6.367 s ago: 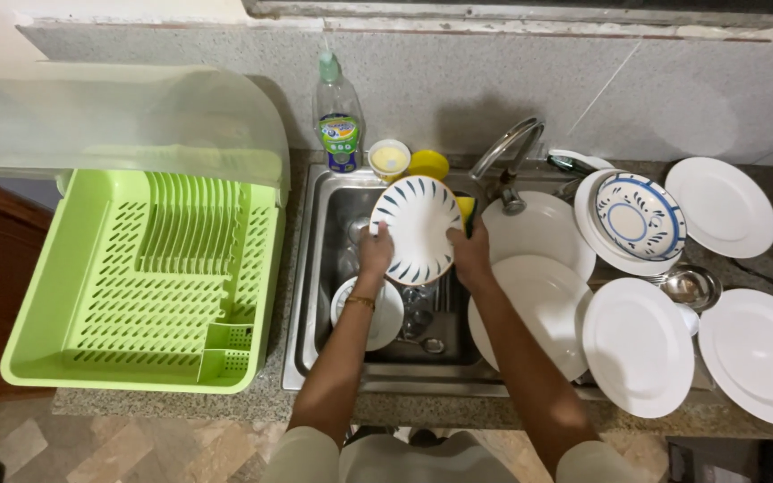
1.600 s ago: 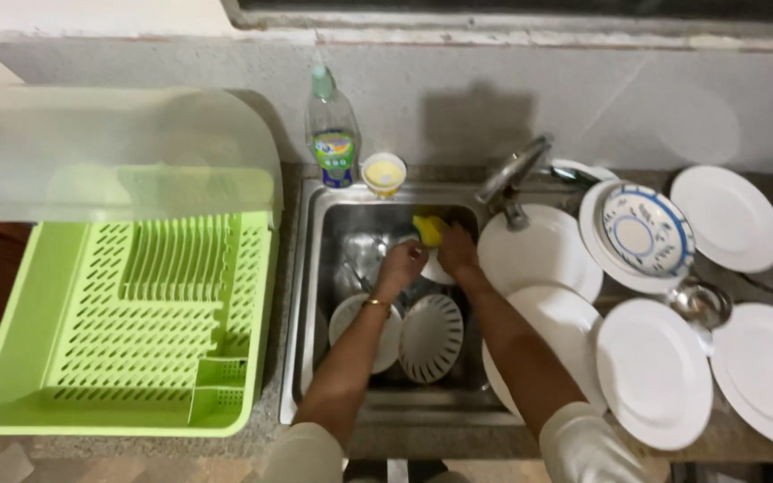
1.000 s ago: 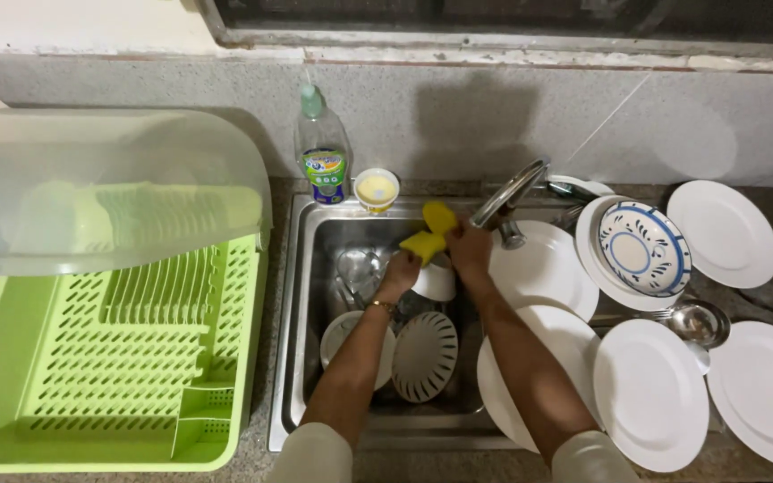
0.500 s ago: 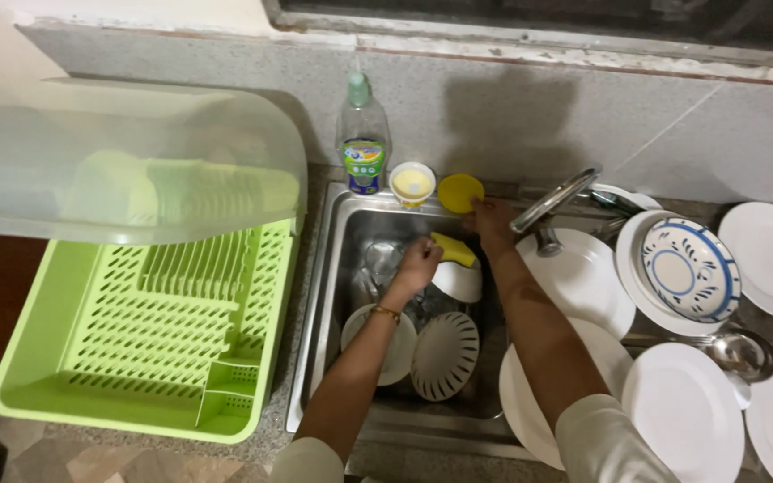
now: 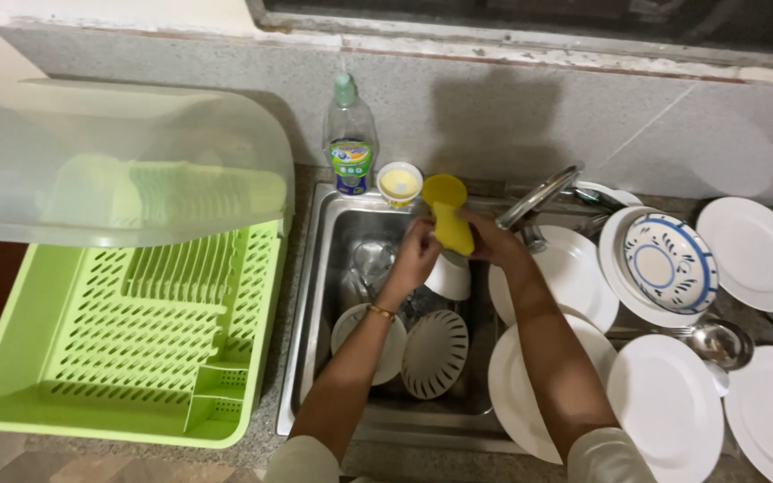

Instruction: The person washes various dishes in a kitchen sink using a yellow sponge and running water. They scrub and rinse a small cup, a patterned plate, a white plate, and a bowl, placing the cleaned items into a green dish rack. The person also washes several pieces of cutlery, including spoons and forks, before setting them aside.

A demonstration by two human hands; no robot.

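Over the steel sink (image 5: 315,295), my left hand (image 5: 415,255) and my right hand (image 5: 487,240) meet at a yellow sponge (image 5: 452,228), which stands upright between them. Just below the hands sits a small white bowl (image 5: 449,277); whether a hand touches it I cannot tell. In the sink bottom lie a white plate (image 5: 346,326) under my left forearm and a ribbed white plate (image 5: 436,353).
A green dish rack (image 5: 127,340) with a raised clear lid (image 5: 91,170) stands left. A soap bottle (image 5: 351,143), a small yellow tub (image 5: 400,183), a yellow cup (image 5: 443,190) and the tap (image 5: 539,197) line the sink's back. Several white plates, a patterned bowl (image 5: 670,264) and a ladle (image 5: 717,344) crowd the right counter.
The patterned plate held up earlier now lies in the sink. Both hands dropped into the sink, then rose a little with the yellow sponge between them.
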